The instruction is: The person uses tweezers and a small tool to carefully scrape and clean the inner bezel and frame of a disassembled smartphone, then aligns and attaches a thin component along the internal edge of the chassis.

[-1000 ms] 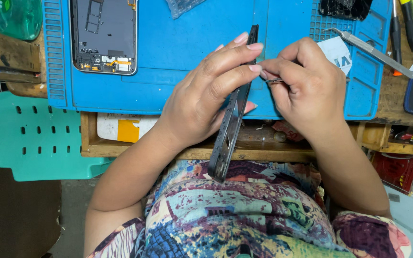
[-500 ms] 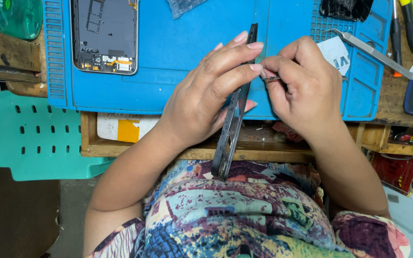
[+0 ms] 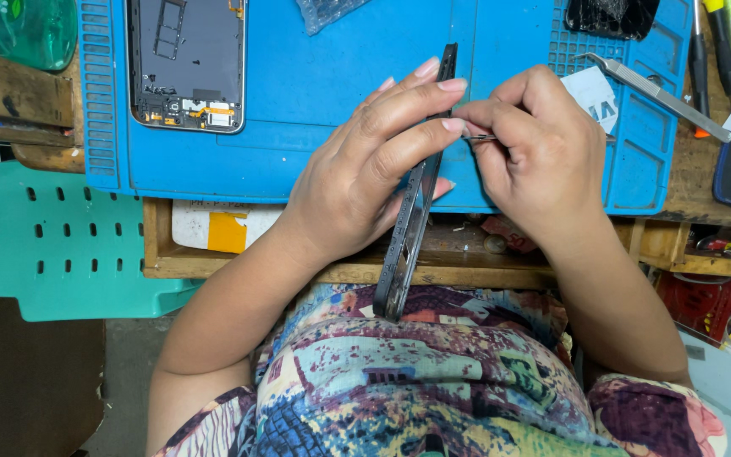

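Our left hand (image 3: 357,182) grips a thin dark phone frame (image 3: 412,211) edge-on above the blue silicone mat (image 3: 315,93); our right hand (image 3: 543,156) pinches small metal tweezers (image 3: 482,137) against it.

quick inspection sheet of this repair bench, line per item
surface: blue repair mat on a wooden bench
job's things: dark phone frame held edge-on, lower end at the lap; thin metal tool at its edge
clutter: opened phone body on the mat, tweezers, cracked dark part, screwdrivers, clear bag
hands: left hand grips the frame; right hand pinches the tool
cables: nothing seen
surroundings: green plastic chair, shelf under the bench with a white and yellow item
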